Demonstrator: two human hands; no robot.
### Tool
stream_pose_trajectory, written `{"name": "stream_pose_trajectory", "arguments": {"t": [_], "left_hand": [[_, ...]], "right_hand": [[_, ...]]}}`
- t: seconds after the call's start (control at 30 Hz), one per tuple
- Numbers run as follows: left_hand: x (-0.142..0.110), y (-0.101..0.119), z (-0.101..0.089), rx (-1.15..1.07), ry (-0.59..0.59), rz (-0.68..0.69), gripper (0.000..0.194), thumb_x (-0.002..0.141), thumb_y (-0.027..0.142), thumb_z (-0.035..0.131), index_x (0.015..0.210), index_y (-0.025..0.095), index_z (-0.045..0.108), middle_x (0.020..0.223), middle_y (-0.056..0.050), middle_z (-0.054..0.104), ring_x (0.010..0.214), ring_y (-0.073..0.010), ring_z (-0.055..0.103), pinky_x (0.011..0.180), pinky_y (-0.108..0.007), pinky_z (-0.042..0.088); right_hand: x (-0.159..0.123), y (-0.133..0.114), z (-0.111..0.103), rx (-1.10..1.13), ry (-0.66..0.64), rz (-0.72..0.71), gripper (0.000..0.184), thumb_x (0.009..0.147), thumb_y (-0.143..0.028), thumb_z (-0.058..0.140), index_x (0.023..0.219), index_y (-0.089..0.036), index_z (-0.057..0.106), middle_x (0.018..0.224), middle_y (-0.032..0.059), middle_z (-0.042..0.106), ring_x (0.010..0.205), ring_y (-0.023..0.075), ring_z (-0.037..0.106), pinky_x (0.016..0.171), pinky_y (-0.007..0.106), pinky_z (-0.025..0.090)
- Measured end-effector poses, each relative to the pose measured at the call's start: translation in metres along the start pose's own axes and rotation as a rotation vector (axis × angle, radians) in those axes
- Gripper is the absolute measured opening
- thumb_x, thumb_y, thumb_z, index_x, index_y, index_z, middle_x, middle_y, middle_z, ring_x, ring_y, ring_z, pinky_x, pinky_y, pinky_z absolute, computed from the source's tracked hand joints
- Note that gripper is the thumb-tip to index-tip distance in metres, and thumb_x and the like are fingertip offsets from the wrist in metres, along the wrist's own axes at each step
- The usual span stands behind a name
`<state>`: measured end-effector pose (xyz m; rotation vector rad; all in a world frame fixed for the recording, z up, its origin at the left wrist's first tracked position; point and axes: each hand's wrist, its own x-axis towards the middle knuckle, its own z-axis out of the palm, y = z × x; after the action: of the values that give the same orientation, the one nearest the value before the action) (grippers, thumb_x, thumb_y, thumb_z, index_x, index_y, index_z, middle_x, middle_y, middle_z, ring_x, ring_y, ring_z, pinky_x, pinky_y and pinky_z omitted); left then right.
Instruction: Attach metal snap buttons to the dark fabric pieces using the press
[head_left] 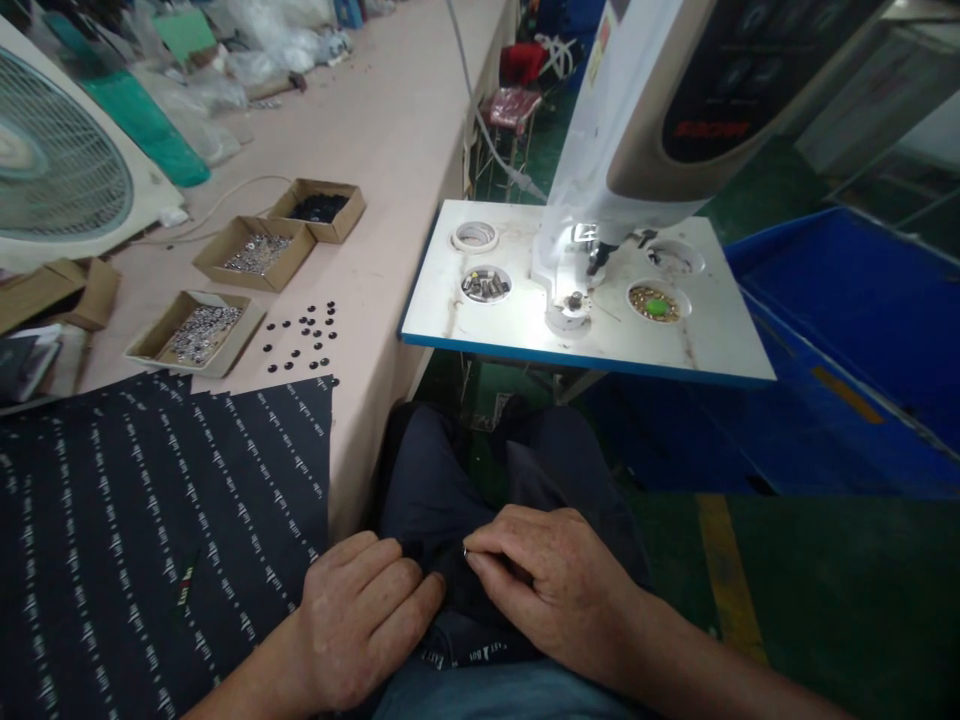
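Dark fabric with white lettering lies across my lap. My left hand is closed over its left side, fingers curled with the tips hidden. Just to the right, my right hand pinches a tiny shiny metal piece between thumb and forefinger, right above the fabric. Too little of that piece shows to tell its kind. Beyond my knees stands a white snap-press machine over a white table plate with a blue edge. Patterned dark cloth is spread on the bench at my left.
Several small black round caps are scattered on the pink bench. Cardboard boxes of metal parts sit behind them, near a fan. Round cups in the plate hold metal parts. A blue bin stands at right.
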<state>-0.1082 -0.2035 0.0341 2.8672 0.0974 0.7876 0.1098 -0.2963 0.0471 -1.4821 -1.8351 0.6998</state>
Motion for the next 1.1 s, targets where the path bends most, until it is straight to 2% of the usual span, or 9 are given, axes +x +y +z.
{"name": "stream_pose_trajectory", "arguments": {"t": [0.2,0.33,0.4,0.57,0.77,0.97,1.1], "left_hand": [[-0.002,0.005,-0.003,0.018,0.004,0.002,0.018,0.094,0.008,0.049,0.096,0.012,0.066,0.080,-0.005,0.070,0.066,-0.0176,0.056,0.056,-0.033,0.037],[-0.005,0.007,-0.001,0.016,-0.003,-0.039,0.016,0.095,0.009,0.050,0.094,0.013,0.066,0.105,-0.009,0.074,0.077,-0.0182,0.061,0.061,-0.033,0.043],[-0.006,0.008,0.001,-0.002,-0.007,-0.053,0.016,0.096,0.010,0.050,0.094,0.013,0.065,0.109,-0.009,0.074,0.080,-0.0182,0.062,0.064,-0.033,0.045],[-0.007,0.008,0.004,-0.012,-0.002,-0.056,0.020,0.097,0.010,0.046,0.094,0.013,0.065,0.098,-0.009,0.074,0.077,-0.0185,0.063,0.063,-0.032,0.047],[-0.007,0.008,0.005,-0.024,-0.051,-0.073,0.028,0.099,0.012,0.042,0.113,0.010,0.066,0.097,-0.009,0.073,0.077,-0.0177,0.063,0.064,-0.032,0.049],[-0.005,0.012,0.004,-0.061,-0.050,-0.068,0.024,0.098,0.011,0.043,0.105,0.009,0.067,0.080,-0.006,0.070,0.067,-0.0154,0.060,0.058,-0.030,0.046],[-0.006,0.014,0.005,-0.062,-0.050,-0.055,0.023,0.098,0.011,0.044,0.102,0.010,0.067,0.080,-0.005,0.071,0.066,-0.0158,0.060,0.057,-0.031,0.045]], "right_hand": [[0.000,0.000,0.002,-0.019,-0.069,0.016,0.015,0.093,-0.013,0.058,0.090,-0.020,0.070,0.076,-0.0010,0.070,0.069,0.0117,0.065,0.063,0.024,0.043],[0.000,0.000,0.002,0.004,-0.079,0.012,0.016,0.094,-0.015,0.056,0.092,-0.020,0.071,0.079,0.0000,0.071,0.071,0.0118,0.065,0.065,0.023,0.045],[0.000,0.000,0.002,-0.002,-0.082,0.014,0.015,0.094,-0.016,0.057,0.092,-0.021,0.071,0.079,0.0002,0.072,0.071,0.0119,0.066,0.065,0.023,0.045],[0.000,-0.001,0.001,-0.031,-0.110,0.037,0.013,0.095,-0.018,0.058,0.093,-0.022,0.071,0.080,-0.0007,0.071,0.072,0.0119,0.065,0.065,0.024,0.043],[-0.001,-0.003,0.000,-0.075,-0.131,0.043,0.015,0.096,-0.019,0.056,0.094,-0.022,0.070,0.078,-0.0011,0.070,0.070,0.0117,0.064,0.063,0.025,0.042],[-0.004,-0.001,0.002,-0.135,-0.197,0.028,0.014,0.096,-0.020,0.056,0.095,-0.022,0.070,0.080,-0.0010,0.070,0.072,0.0130,0.064,0.062,0.027,0.041],[-0.004,-0.001,0.002,-0.153,-0.274,0.053,0.015,0.097,-0.022,0.055,0.093,-0.023,0.070,0.081,-0.0006,0.070,0.073,0.0137,0.065,0.063,0.028,0.040]]}}
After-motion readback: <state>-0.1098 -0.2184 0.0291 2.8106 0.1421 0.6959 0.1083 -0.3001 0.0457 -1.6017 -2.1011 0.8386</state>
